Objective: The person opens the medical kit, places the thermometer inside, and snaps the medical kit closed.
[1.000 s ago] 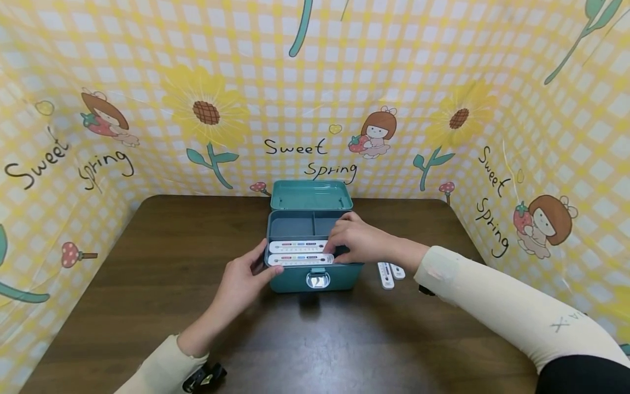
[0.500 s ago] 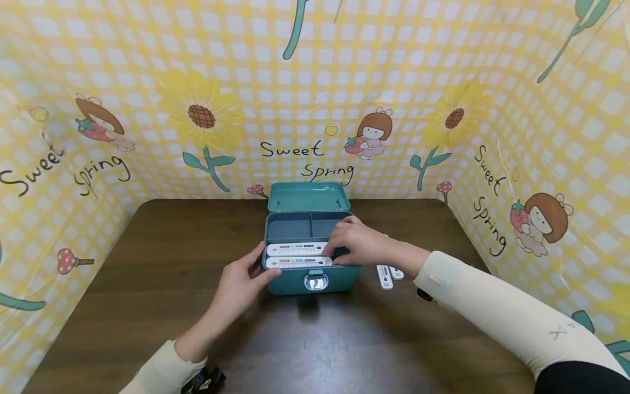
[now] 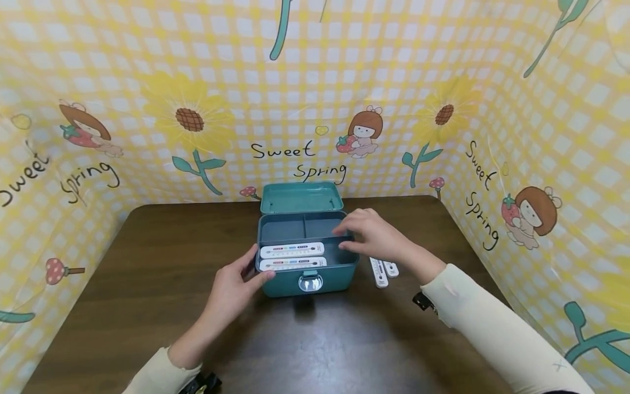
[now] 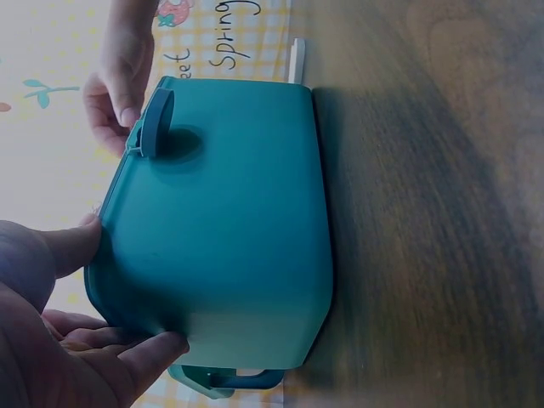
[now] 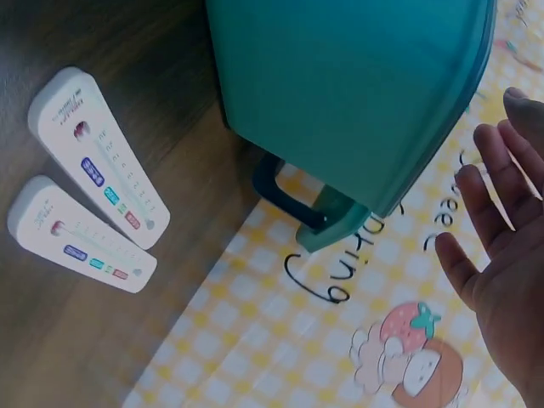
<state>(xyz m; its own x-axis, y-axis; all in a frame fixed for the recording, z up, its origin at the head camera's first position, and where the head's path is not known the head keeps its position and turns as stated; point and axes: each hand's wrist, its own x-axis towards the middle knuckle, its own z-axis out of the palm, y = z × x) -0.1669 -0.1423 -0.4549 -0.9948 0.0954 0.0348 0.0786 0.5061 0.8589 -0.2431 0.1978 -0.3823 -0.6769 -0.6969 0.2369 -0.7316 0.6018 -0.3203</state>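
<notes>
Yellow-and-white checked cloth (image 3: pixel 275 98) walls a dark brown wooden table (image 3: pixel 305 350). On it stands an open teal plastic box (image 3: pixel 285 285). My left hand (image 3: pixel 228 290) holds its left front corner between thumb and fingers; my right hand (image 3: pixel 376 236), fingers apart and seemingly empty, hovers above its right side. Two flat white plastic thermometers (image 3: pixel 292 250) lie inside its front half, two similar white strips (image 3: pixel 379 273) right of it. I judge I'm loading it; next calls for pinching an outside strip.
</notes>
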